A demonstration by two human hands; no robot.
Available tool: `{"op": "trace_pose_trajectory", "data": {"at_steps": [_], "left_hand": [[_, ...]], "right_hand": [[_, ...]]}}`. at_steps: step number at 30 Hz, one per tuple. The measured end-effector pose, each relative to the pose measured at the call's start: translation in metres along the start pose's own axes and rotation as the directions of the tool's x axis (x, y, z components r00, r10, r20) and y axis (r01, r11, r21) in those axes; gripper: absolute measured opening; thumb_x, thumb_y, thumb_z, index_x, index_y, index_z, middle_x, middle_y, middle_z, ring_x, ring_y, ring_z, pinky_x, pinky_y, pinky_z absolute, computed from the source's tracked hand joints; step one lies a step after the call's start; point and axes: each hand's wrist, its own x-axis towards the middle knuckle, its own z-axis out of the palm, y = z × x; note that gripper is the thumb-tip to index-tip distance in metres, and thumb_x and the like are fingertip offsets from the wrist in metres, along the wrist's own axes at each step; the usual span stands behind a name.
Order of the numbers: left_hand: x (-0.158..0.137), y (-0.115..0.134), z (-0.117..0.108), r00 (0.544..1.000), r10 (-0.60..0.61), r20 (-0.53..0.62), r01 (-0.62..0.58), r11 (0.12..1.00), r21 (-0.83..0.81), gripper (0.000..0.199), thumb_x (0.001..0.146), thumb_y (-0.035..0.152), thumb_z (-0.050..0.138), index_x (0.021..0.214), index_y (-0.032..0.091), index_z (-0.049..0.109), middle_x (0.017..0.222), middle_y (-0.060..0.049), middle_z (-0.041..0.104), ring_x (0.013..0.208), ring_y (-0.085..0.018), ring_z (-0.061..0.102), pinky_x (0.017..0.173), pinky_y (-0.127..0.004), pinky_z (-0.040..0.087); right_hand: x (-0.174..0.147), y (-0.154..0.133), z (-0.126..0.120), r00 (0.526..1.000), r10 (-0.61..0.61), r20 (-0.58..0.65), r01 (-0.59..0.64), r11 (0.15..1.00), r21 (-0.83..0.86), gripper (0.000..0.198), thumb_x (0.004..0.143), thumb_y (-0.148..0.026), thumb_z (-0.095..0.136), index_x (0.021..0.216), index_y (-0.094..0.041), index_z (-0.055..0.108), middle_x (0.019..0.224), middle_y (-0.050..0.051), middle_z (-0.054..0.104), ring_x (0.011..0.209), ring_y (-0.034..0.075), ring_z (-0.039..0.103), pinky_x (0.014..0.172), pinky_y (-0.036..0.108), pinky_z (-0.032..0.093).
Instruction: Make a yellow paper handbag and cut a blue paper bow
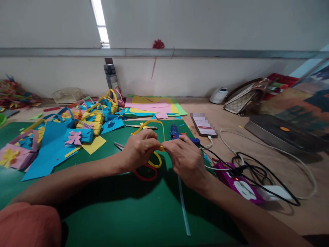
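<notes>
My left hand (140, 147) and my right hand (186, 156) meet over the green cutting mat (123, 212). Both are closed, their fingertips pinching a thin yellow paper strip (163, 132) that arches up behind them. The pinched part is mostly hidden by my fingers. Scissors with a red and a yellow handle loop (146, 178) lie under my left hand. Just beyond my right hand is a blue glue gun (174, 131), partly covered by it. A clear glue stick (184, 207) lies on the mat nearer to me.
Several small paper baskets (79, 136) and blue paper (47, 149) crowd the left. Coloured sheets (154, 105) are stacked behind the mat, near a cutter knife (144, 126). To the right are a phone (203, 124), a purple power strip (239, 185), cables and a dark case (282, 133).
</notes>
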Motion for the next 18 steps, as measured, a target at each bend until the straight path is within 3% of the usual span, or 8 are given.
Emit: {"op": "trace_pose_trajectory", "data": {"at_steps": [4, 7, 12, 18], "left_hand": [[-0.0024, -0.0008, 0.0031, 1.000, 0.023, -0.005, -0.023, 1.000, 0.017, 0.015, 0.085, 0.011, 0.050, 0.078, 0.014, 0.062, 0.078, -0.004, 0.057, 0.070, -0.011, 0.054, 0.058, -0.023, 0.046], [-0.0033, -0.0004, 0.0050, 0.999, 0.038, 0.008, -0.038, 0.999, 0.015, 0.014, 0.084, 0.008, 0.049, 0.079, 0.013, 0.062, 0.079, -0.005, 0.057, 0.070, -0.012, 0.053, 0.058, -0.023, 0.045], [-0.0028, 0.0010, 0.0062, 0.997, 0.071, 0.015, -0.071, 0.997, -0.011, 0.017, 0.086, 0.009, 0.045, 0.079, 0.015, 0.060, 0.075, -0.003, 0.057, 0.069, -0.011, 0.052, 0.058, -0.023, 0.044], [-0.0026, 0.0029, 0.0057, 0.997, 0.074, -0.002, -0.074, 0.997, -0.021, 0.017, 0.085, 0.008, 0.045, 0.080, 0.015, 0.059, 0.078, -0.004, 0.059, 0.072, -0.012, 0.052, 0.062, -0.024, 0.046]], "right_hand": [[-0.0005, 0.0010, -0.0006, 0.999, -0.020, 0.025, 0.022, 0.998, -0.053, 0.019, 0.084, -0.001, 0.043, 0.085, -0.015, 0.057, 0.070, 0.006, 0.066, 0.067, 0.017, 0.060, 0.074, 0.034, 0.044], [-0.0013, 0.0003, 0.0007, 1.000, -0.016, 0.020, 0.016, 1.000, 0.000, 0.018, 0.084, -0.002, 0.044, 0.084, -0.014, 0.057, 0.070, 0.006, 0.066, 0.067, 0.016, 0.059, 0.071, 0.031, 0.044], [-0.0024, -0.0022, 0.0006, 0.996, 0.092, 0.016, -0.093, 0.994, 0.051, 0.016, 0.089, -0.011, 0.046, 0.076, -0.016, 0.055, 0.063, 0.003, 0.061, 0.059, 0.014, 0.053, 0.058, 0.027, 0.041], [-0.0030, -0.0035, -0.0020, 0.993, 0.088, 0.076, -0.092, 0.994, 0.053, 0.018, 0.088, -0.011, 0.048, 0.074, -0.016, 0.058, 0.066, 0.005, 0.065, 0.062, 0.015, 0.054, 0.064, 0.028, 0.041]]}}
